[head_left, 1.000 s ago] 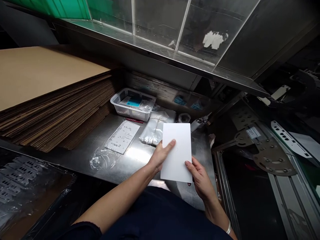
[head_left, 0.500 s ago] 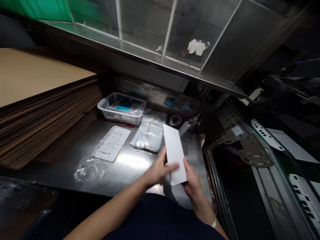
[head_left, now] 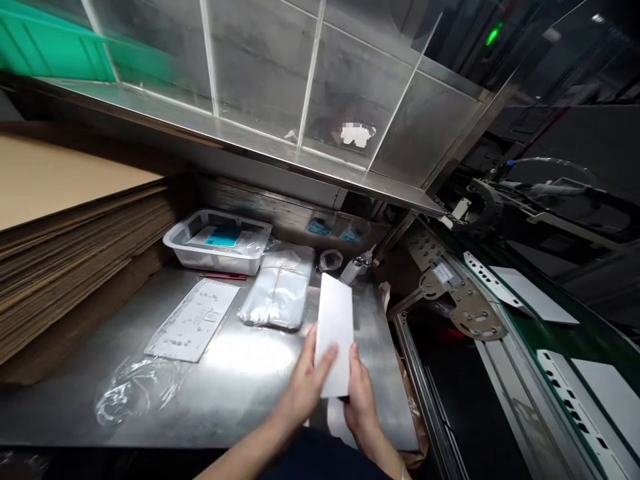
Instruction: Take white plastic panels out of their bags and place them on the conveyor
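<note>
Both my hands hold a white rectangular card [head_left: 335,333] above the near right part of a steel worktable [head_left: 250,393]. My left hand [head_left: 305,387] grips its lower left edge, thumb on the face. My right hand [head_left: 361,403] holds the bottom right corner from below, fingers closed on it. The card is tilted, so it looks narrow. A second white sheet shows just under my hands at the table's front edge.
A punched white sheet [head_left: 193,320], a stack of clear bags [head_left: 277,297], crumpled film [head_left: 133,390] and a clear tray [head_left: 217,240] lie on the table. Stacked cardboard [head_left: 65,240] fills the left. A conveyor [head_left: 525,347] carrying white panels runs on the right.
The card has turned from flat-on to a steep tilt and looks narrow. Both hands stayed on it. My view has swung up and to the right.
</note>
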`<move>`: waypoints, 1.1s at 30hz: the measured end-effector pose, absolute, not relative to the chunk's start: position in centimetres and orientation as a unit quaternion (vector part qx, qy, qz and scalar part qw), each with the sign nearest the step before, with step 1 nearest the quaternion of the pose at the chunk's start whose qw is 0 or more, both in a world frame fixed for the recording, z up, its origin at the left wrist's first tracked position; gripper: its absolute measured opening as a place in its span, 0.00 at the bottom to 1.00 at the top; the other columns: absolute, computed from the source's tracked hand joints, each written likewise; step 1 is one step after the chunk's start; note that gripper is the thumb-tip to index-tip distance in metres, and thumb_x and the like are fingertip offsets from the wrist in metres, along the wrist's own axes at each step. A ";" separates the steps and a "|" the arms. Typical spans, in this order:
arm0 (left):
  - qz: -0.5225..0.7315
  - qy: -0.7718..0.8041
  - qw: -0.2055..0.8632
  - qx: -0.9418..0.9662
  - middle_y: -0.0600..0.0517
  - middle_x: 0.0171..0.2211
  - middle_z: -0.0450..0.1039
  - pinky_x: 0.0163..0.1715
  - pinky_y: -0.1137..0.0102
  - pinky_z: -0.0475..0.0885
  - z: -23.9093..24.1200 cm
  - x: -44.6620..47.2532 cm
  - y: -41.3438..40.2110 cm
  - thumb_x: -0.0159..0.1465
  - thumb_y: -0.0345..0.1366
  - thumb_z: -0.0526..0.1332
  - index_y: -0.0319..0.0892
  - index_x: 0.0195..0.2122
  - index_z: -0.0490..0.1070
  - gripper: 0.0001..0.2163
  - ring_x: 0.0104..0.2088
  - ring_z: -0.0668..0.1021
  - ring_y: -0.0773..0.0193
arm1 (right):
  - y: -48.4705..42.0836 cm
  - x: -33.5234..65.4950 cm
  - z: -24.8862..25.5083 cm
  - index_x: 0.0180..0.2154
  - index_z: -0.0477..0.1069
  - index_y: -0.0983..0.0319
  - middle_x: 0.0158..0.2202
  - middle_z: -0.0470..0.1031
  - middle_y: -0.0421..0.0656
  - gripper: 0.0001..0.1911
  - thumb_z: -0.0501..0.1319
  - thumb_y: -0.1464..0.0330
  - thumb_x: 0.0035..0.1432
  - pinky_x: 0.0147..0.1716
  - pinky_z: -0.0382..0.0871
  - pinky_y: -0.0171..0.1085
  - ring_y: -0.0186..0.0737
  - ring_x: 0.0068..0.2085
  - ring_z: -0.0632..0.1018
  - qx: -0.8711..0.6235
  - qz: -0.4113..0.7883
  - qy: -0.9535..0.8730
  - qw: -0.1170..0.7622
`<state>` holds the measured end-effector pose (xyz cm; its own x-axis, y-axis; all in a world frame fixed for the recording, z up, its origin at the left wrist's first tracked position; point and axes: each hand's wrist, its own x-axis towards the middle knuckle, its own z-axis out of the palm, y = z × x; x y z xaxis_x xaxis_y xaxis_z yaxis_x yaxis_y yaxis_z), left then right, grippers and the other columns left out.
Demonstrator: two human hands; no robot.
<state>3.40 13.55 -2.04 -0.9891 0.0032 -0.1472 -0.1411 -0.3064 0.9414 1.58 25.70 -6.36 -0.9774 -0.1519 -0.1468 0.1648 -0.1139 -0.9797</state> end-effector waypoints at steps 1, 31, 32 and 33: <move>0.820 0.563 0.013 -0.102 0.46 0.55 0.63 0.53 0.64 0.63 -2.7 2.8 13.0 0.61 0.49 0.54 0.46 0.58 0.57 0.25 0.56 0.65 0.54 | 25.8 1.7 -5.8 0.49 0.67 0.57 0.38 0.76 0.43 0.25 0.46 0.50 0.61 0.24 0.70 0.36 0.42 0.35 0.77 0.041 -0.770 0.624 0.125; 0.679 0.702 -0.099 0.190 0.46 0.65 0.38 0.60 0.56 0.46 -3.8 2.4 7.8 0.44 0.35 0.72 0.52 0.64 0.34 0.54 0.62 0.51 0.48 | 25.7 3.2 -4.2 0.34 0.74 0.57 0.29 0.71 0.41 0.04 0.61 0.66 0.55 0.34 0.66 0.36 0.38 0.32 0.71 -0.232 -0.662 0.688 0.185; 0.657 0.715 -0.119 0.207 0.46 0.65 0.38 0.61 0.55 0.44 -3.5 2.7 7.7 0.43 0.32 0.71 0.52 0.64 0.35 0.54 0.63 0.49 0.47 | 25.8 3.2 -4.7 0.33 0.75 0.57 0.28 0.71 0.40 0.03 0.62 0.67 0.54 0.34 0.65 0.36 0.39 0.31 0.71 -0.250 -0.650 0.699 0.162; 0.643 0.720 -0.137 0.220 0.47 0.65 0.39 0.61 0.54 0.42 -3.4 2.9 7.7 0.42 0.31 0.71 0.53 0.64 0.36 0.54 0.63 0.48 0.46 | 25.9 3.1 -5.1 0.31 0.75 0.56 0.27 0.71 0.40 0.02 0.62 0.67 0.54 0.33 0.65 0.35 0.38 0.30 0.71 -0.262 -0.640 0.708 0.145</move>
